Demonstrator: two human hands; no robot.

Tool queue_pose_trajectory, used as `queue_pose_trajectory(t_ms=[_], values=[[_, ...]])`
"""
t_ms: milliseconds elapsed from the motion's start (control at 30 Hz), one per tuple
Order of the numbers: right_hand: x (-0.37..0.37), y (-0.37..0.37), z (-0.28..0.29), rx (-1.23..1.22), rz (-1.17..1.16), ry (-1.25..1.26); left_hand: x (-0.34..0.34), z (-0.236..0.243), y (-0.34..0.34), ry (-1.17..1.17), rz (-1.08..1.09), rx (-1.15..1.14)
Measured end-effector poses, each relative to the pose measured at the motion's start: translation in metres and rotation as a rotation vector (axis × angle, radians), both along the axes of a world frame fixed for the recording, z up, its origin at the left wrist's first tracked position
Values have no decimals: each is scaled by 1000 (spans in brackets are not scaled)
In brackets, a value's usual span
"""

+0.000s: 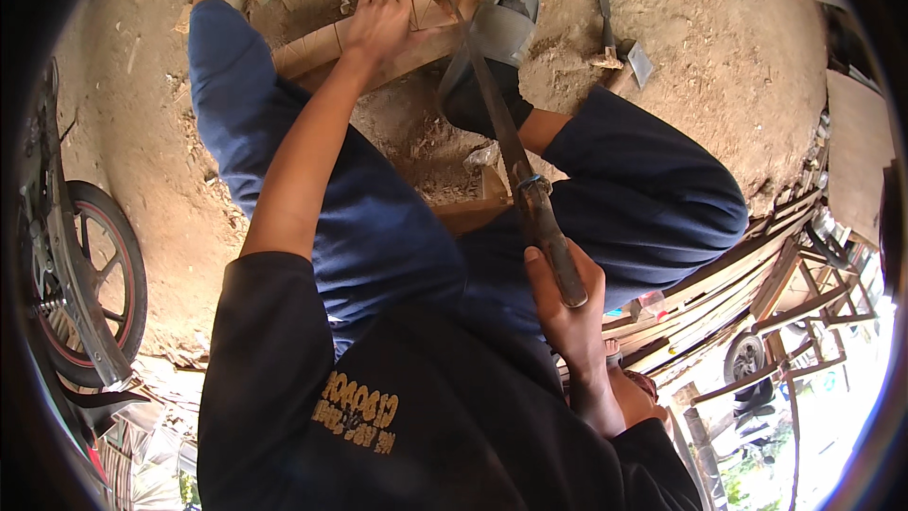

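My right hand (569, 293) is wrapped round the thick round handle of a long, narrow, dark-bladed tool (499, 114). A blue band circles it where blade and handle meet. The blade slants up and away to the left, its far end at the right part of a curved wooden piece (312, 50). I cannot tell from here whether it is a machete or a saw. With fingers curled over its top, my left hand (380, 24) grips that wooden piece, which has several crosswise lines on it. My right foot, in a grey slide sandal (506, 24), rests against the wood's right end.
A chisel-like tool (605, 19) and a small metal-headed tool (639, 64) lie on the dirt floor (738, 85) at right. Wood chips are scattered about. A motorcycle wheel (109, 274) stands at left. Stacked boards (700, 279) and a wooden frame (804, 308) are at lower right.
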State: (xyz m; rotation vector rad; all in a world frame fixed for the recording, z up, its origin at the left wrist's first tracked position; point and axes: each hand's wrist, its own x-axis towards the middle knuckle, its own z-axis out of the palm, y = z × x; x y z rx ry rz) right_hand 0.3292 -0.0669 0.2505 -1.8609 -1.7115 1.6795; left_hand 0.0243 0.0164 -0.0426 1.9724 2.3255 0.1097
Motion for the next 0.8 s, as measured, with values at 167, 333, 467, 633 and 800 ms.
queue_pose_trajectory(t_ms=[167, 333, 467, 633, 800], values=[[2, -4, -7, -13, -16, -11, -7, -9, 0, -32, -13, 73], [0, 0, -15, -2, -76, 20, -5, -11, -2, -14, 7, 110], [8, 4, -19, 26, -9, 23, 6, -2, -6, -82, 57, 20], [9, 1, -27, 103, 45, 57, 15, -6, -14, -23, 33, 147], [9, 10, -34, 146, 95, 36, 19, 8, -19, -101, 59, 151]])
